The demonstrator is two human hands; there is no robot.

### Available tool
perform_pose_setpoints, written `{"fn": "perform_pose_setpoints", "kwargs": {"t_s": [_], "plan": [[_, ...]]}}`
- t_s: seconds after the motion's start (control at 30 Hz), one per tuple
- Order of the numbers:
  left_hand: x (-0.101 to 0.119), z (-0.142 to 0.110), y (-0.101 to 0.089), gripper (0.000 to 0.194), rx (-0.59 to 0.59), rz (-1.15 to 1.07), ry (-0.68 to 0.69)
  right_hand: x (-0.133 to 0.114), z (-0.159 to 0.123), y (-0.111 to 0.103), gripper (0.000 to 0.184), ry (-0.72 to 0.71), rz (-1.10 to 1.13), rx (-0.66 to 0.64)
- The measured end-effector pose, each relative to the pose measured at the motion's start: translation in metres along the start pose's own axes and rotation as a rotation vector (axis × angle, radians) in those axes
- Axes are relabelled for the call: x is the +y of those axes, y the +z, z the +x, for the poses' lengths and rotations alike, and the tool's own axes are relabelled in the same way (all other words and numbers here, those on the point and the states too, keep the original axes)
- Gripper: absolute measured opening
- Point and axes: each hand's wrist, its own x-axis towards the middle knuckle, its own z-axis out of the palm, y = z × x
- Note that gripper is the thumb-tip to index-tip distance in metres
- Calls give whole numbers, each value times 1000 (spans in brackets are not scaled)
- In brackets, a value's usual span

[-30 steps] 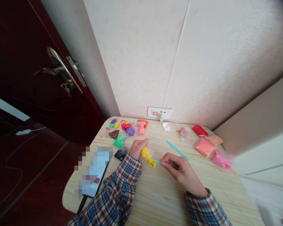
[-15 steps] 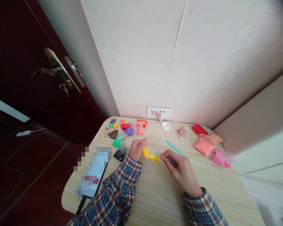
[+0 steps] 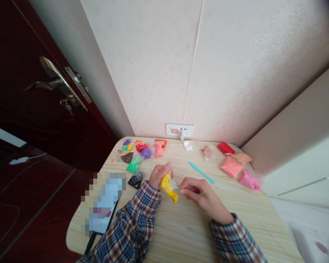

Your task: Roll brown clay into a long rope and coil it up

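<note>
My left hand is closed on a small clear bag of yellow clay, held above the middle of the table. The bag hangs down toward me, with its clear plastic on the right side. Between the fingertips of my right hand is a thin blue modelling tool, its tip at the bag's clear part. Whether the tip is inside the bag I cannot tell. A flat turquoise clay knife lies on the table just beyond my right hand.
Bags of green clay, black clay and purple clay lie at the left. Salmon clay and pink clay lie right. A cabled phone rests by my left sleeve. A wall socket is behind the table.
The yellow bag has turned so its lower end points down toward me. My right hand has drawn slightly back, and less of the blue tool shows. The view has shifted slightly right.
</note>
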Motion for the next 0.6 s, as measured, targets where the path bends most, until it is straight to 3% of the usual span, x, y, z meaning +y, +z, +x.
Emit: {"fn": "perform_pose_setpoints", "kwargs": {"t_s": [0.23, 0.4, 0.6], "plan": [[1, -6, 7, 60, -87, -23, -22, 1, -1, 2, 28, 36, 162, -86], [-5, -3, 3, 60, -29, -2, 8, 2, 0, -2, 32, 83, 223, -170], [-6, -1, -4, 59, 57, -18, 0, 0, -1, -7, 33, 74, 160, -170]]}}
